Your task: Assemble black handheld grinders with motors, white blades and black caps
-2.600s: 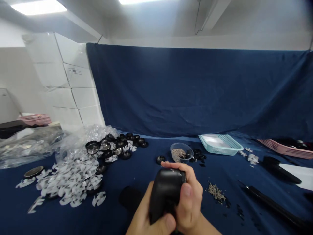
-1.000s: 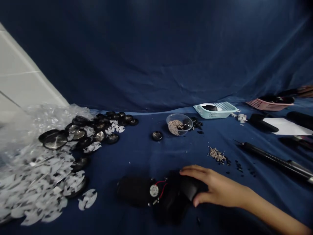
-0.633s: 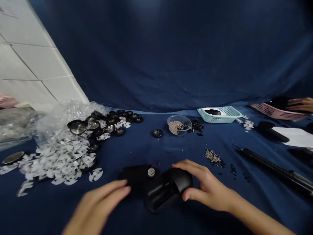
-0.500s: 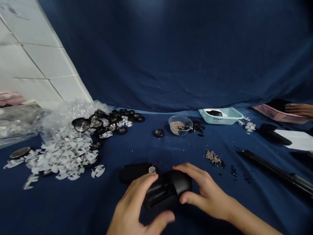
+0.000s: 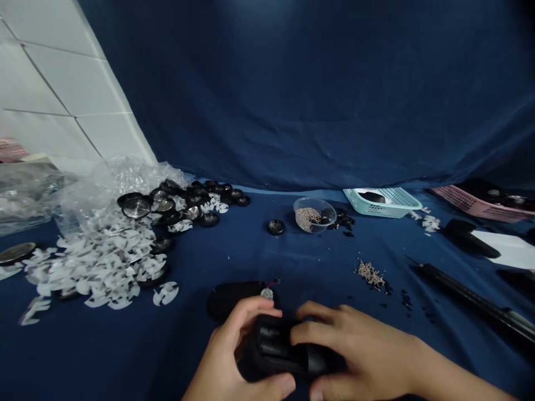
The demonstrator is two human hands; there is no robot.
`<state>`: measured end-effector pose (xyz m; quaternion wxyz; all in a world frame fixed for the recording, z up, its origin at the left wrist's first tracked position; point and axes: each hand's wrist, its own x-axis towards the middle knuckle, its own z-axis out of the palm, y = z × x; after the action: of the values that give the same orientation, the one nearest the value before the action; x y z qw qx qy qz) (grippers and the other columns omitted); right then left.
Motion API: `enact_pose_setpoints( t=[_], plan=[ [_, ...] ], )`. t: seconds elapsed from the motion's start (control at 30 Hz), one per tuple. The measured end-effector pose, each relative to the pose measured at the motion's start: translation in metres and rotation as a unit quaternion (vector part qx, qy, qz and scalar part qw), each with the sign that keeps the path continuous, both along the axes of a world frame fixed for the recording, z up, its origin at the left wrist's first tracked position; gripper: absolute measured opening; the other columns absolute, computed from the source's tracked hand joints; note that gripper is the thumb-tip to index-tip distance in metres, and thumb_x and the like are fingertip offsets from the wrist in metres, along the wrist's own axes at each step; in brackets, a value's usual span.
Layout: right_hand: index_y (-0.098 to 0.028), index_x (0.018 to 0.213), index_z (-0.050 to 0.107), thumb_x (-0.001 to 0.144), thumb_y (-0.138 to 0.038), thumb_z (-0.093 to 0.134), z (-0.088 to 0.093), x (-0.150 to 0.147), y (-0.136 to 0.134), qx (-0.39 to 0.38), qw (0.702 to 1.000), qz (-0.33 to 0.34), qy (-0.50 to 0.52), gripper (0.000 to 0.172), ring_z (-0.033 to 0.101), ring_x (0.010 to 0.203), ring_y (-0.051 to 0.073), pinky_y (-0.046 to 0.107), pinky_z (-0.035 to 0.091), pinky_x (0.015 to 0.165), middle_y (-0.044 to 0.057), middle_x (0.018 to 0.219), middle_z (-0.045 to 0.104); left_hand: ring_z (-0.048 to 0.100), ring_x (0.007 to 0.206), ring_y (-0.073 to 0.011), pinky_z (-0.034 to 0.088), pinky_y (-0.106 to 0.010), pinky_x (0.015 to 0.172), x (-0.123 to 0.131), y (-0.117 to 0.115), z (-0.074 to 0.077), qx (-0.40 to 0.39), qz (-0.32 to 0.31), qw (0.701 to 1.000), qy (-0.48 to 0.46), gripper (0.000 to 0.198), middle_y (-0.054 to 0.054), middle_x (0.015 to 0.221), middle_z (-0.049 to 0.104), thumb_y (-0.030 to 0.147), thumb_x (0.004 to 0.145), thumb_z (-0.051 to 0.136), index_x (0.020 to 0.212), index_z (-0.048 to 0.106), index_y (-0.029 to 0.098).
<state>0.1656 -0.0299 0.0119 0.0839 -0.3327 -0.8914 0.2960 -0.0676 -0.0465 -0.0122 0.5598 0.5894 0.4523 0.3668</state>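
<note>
Low in the middle of the view, both my hands grip a black plastic housing (image 5: 278,351) just above the blue cloth. My left hand (image 5: 234,362) wraps its left side, thumb under the front edge. My right hand (image 5: 363,356) covers its right end, fingers laid over the top. Just behind lies a flat black oval cover (image 5: 229,297) with a small round silver motor (image 5: 266,293) and a red wire at its right end.
Black round discs (image 5: 175,203) and white paper cut-outs (image 5: 104,262) lie at left by clear plastic bags. A clear cup of small screws (image 5: 313,214), a loose screw pile (image 5: 370,273), a teal basket (image 5: 382,201), a pink basket (image 5: 480,197) and a black electric screwdriver (image 5: 472,298) sit at right.
My left hand came in from the lower left and closed on the housing. Both hands drew the housing nearer to me, and my right fingers slid over its top. A co-worker's hand left the pink basket.
</note>
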Motion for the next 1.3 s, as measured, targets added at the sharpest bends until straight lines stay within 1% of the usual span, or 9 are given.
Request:
enact_pose_setpoints(
  t=[0.27, 0.4, 0.5, 0.57, 0.63, 0.77, 0.9, 1.07, 1.3],
  plan=[
    [-0.029, 0.123, 0.058, 0.083, -0.055, 0.062, -0.002, -0.003, 0.007, -0.008, 1.000, 0.010, -0.012, 0.048, 0.062, 0.071, 0.018, 0.030, 0.051, 0.064, 0.007, 0.107, 0.060, 0.065, 0.105, -0.0310, 0.051, -0.035, 0.089, -0.003, 0.004, -0.005, 0.000, 0.009, 1.000, -0.016, 0.066, -0.009, 0.114, 0.069, 0.033, 0.058, 0.086, 0.117, 0.057, 0.028],
    [-0.035, 0.133, 0.049, 0.083, -0.053, 0.064, -0.007, 0.005, 0.001, -0.133, 0.986, -0.056, 0.087, 0.055, 0.062, 0.097, 0.024, 0.036, 0.050, 0.084, 0.005, 0.121, 0.058, 0.067, 0.097, -0.0266, 0.051, -0.031, 0.084, -0.004, 0.009, -0.004, 0.000, -0.006, 0.999, 0.039, 0.050, -0.005, 0.105, 0.072, 0.041, 0.064, 0.082, 0.108, 0.063, 0.028],
    [-0.040, 0.142, 0.037, 0.085, -0.054, 0.062, -0.016, 0.012, -0.008, -0.296, 0.915, -0.139, 0.236, 0.064, 0.060, 0.098, 0.021, 0.035, 0.050, 0.083, 0.004, 0.131, 0.053, 0.068, 0.074, -0.0204, 0.052, -0.026, 0.068, -0.004, 0.011, -0.002, -0.028, 0.015, 0.995, 0.093, 0.029, -0.002, 0.081, 0.072, 0.048, 0.076, 0.071, 0.091, 0.067, 0.022],
    [-0.036, 0.137, 0.046, 0.087, -0.054, 0.061, -0.022, 0.012, -0.012, -0.373, 0.856, -0.191, 0.305, 0.056, 0.060, 0.087, 0.017, 0.029, 0.052, 0.071, 0.006, 0.124, 0.056, 0.065, 0.059, -0.0170, 0.049, -0.024, 0.057, -0.004, 0.012, -0.003, -0.056, 0.033, 0.992, 0.105, 0.034, -0.001, 0.065, 0.069, 0.052, 0.083, 0.061, 0.084, 0.067, 0.019],
    [-0.032, 0.130, 0.055, 0.089, -0.052, 0.058, -0.026, 0.008, -0.012, -0.402, 0.817, -0.245, 0.334, 0.046, 0.059, 0.084, 0.016, 0.025, 0.051, 0.062, 0.006, 0.117, 0.060, 0.063, 0.050, -0.0164, 0.048, -0.024, 0.051, -0.004, 0.012, -0.006, -0.101, 0.035, 0.991, 0.080, 0.042, -0.001, 0.056, 0.066, 0.057, 0.086, 0.054, 0.084, 0.067, 0.017],
    [-0.024, 0.124, 0.061, 0.091, -0.057, 0.052, -0.025, -0.004, -0.006, -0.384, 0.796, -0.317, 0.343, 0.047, 0.060, 0.074, 0.015, 0.022, 0.048, 0.053, 0.007, 0.099, 0.065, 0.066, 0.053, -0.0206, 0.051, -0.028, 0.047, -0.005, 0.011, -0.014, -0.216, 0.053, 0.974, -0.032, 0.052, -0.004, 0.063, 0.068, 0.060, 0.087, 0.050, 0.101, 0.062, 0.011],
    [-0.021, 0.121, 0.061, 0.092, -0.060, 0.047, -0.021, -0.010, 0.001, -0.375, 0.776, -0.354, 0.362, 0.051, 0.058, 0.061, 0.013, 0.022, 0.043, 0.049, 0.005, 0.087, 0.065, 0.068, 0.054, -0.0211, 0.052, -0.030, 0.046, -0.005, 0.009, -0.017, -0.258, 0.064, 0.961, -0.076, 0.056, -0.011, 0.079, 0.072, 0.058, 0.088, 0.052, 0.113, 0.056, 0.008],
    [-0.020, 0.120, 0.062, 0.093, -0.053, 0.053, -0.026, -0.007, 0.007, -0.368, 0.743, -0.350, 0.435, 0.044, 0.057, 0.069, 0.013, 0.026, 0.044, 0.058, 0.007, 0.097, 0.064, 0.071, 0.063, -0.0247, 0.055, -0.035, 0.053, -0.003, 0.008, -0.018, -0.302, 0.059, 0.940, -0.146, 0.051, -0.013, 0.086, 0.073, 0.052, 0.089, 0.055, 0.117, 0.052, 0.009],
    [-0.024, 0.127, 0.059, 0.093, -0.052, 0.052, -0.023, -0.008, 0.012, -0.320, 0.751, -0.361, 0.451, 0.044, 0.057, 0.077, 0.017, 0.030, 0.043, 0.062, 0.008, 0.108, 0.063, 0.072, 0.076, -0.0293, 0.056, -0.041, 0.065, -0.006, 0.016, -0.014, -0.308, 0.036, 0.925, -0.218, 0.037, -0.017, 0.103, 0.071, 0.038, 0.090, 0.060, 0.115, 0.061, 0.010]
  ],
)
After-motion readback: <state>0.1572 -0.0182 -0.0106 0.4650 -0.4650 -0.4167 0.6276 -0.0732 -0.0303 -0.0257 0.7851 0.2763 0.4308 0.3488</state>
